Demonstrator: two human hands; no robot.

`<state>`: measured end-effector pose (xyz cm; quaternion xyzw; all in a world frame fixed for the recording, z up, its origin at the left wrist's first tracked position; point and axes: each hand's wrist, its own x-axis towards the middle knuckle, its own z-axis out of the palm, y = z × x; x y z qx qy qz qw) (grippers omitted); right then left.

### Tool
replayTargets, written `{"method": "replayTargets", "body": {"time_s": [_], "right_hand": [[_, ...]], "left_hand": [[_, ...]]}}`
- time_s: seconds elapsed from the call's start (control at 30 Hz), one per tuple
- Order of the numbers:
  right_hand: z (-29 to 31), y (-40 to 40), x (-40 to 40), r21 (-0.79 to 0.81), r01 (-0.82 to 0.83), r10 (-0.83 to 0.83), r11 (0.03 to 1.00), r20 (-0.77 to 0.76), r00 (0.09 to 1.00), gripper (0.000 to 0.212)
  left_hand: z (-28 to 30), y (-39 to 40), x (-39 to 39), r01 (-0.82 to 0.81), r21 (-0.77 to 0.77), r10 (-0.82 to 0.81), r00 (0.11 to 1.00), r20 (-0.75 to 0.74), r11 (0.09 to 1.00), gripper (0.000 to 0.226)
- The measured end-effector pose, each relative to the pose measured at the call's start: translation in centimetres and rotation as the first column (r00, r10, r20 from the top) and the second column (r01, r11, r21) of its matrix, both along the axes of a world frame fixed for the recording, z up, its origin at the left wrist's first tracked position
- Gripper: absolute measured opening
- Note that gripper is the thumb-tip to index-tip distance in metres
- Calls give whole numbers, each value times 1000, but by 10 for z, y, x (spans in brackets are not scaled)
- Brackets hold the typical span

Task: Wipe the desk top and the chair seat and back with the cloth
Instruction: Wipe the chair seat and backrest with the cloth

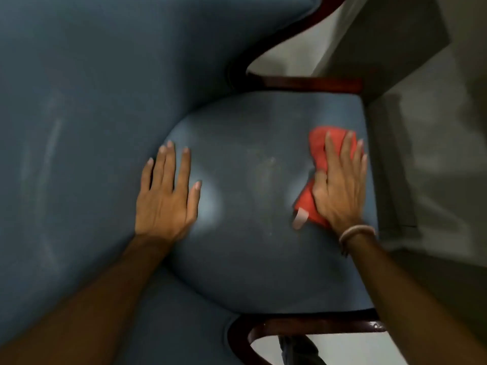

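I look straight down on a blue padded chair. Its seat (pixel 263 206) fills the middle, and its back (pixel 92 101) rises at the left. A red cloth (pixel 320 146) lies on the right part of the seat, with a small pale label at its near edge. My right hand (pixel 340 180) presses flat on the cloth, fingers spread over it. My left hand (pixel 167 193) rests flat on the left side of the seat, fingers apart, holding nothing. The desk top is not in view.
Dark red wooden armrests (pixel 303 84) curve along the far and near sides of the seat. A grey floor and a pale wall or panel (pixel 421 127) lie to the right. A dark shoe (pixel 297 349) shows below the near armrest.
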<state>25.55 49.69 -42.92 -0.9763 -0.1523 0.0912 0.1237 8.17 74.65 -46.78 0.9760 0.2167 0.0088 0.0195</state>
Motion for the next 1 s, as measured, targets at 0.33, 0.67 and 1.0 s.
{"method": "replayTargets", "body": {"time_s": [0.33,0.67,1.0], "right_hand": [[-27,101,-19,-55,-473,475,880,155,866,71],[-28,-81,-140,-81,-388,394,918,78,916,60],[-34,59,-48,-14,-352,348,936,206,915,65]], "left_hand": [[-16,0,-2,-12,65,8,998,62,998,59],[-16,-3,-4,10,103,-16,998,61,995,59],[-15,-3,-5,17,107,-22,999,46,994,59]]}}
